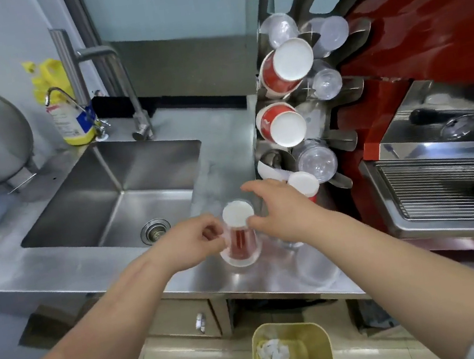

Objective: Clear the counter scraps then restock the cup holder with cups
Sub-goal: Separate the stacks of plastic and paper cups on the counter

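Steel sink [125, 176], red wall [422, 31], perhaps tiled floor.

We cannot make out what the left hand [191, 242] pinches at the side of the upside-down red paper cup [240, 236]; its fingertips blur into a clear film there. The right hand [280, 212] hides the lower end of the cup holder [307, 126] and most of a clear cup [318, 265] on the surface [90, 270]. The picture's lower edge cuts off the bin [293, 351]. The detergent bottle [68, 111] label is too blurred to read.
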A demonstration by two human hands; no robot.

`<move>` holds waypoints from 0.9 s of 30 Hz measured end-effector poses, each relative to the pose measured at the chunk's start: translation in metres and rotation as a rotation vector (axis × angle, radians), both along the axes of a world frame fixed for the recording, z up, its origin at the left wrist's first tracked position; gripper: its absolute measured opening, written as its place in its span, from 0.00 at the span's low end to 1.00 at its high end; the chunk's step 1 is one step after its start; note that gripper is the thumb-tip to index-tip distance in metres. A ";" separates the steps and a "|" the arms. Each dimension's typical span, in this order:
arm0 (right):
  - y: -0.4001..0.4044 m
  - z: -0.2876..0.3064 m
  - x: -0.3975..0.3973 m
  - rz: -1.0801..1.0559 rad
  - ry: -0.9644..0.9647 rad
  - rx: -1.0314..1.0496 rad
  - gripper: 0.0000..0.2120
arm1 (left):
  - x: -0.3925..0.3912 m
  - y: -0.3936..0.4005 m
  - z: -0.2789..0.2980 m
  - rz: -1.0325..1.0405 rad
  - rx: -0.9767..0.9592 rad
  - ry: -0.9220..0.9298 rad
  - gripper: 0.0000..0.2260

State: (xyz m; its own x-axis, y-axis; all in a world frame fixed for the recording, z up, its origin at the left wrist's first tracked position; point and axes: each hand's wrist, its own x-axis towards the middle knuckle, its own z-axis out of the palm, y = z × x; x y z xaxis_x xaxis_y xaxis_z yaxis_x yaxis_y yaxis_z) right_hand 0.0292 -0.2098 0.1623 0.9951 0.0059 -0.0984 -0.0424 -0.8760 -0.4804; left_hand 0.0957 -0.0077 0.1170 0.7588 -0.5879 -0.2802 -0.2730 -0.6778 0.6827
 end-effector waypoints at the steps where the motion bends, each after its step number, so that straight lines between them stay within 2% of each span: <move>1: 0.003 -0.005 0.005 0.001 0.018 0.015 0.33 | 0.003 0.000 -0.011 0.061 0.008 -0.002 0.13; 3: 0.008 -0.015 0.011 -0.012 0.050 0.061 0.38 | 0.005 -0.003 -0.034 0.111 0.011 0.044 0.28; 5: 0.012 -0.023 0.013 -0.054 0.065 0.114 0.40 | 0.002 -0.009 -0.055 0.061 -0.060 0.124 0.35; 8: 0.015 -0.033 0.016 -0.090 0.072 0.141 0.42 | -0.005 -0.018 -0.083 0.089 -0.189 0.159 0.34; 12: 0.017 -0.039 0.017 -0.088 0.087 0.134 0.42 | -0.009 -0.026 -0.097 0.147 -0.269 0.128 0.35; 17: 0.020 -0.043 0.014 -0.126 -0.005 0.140 0.36 | -0.010 -0.028 -0.102 0.174 -0.263 0.088 0.37; 27: 0.018 -0.028 0.009 -0.137 -0.084 0.168 0.35 | -0.009 -0.029 -0.087 0.182 -0.301 0.067 0.38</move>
State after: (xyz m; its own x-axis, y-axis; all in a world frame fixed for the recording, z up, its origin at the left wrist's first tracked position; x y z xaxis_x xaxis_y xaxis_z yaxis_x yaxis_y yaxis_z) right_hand 0.0385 -0.1917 0.1347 0.9925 -0.1201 -0.0238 -0.1085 -0.7720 -0.6263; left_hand 0.0864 -0.0372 0.0299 0.8444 -0.5088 -0.1675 -0.1148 -0.4773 0.8712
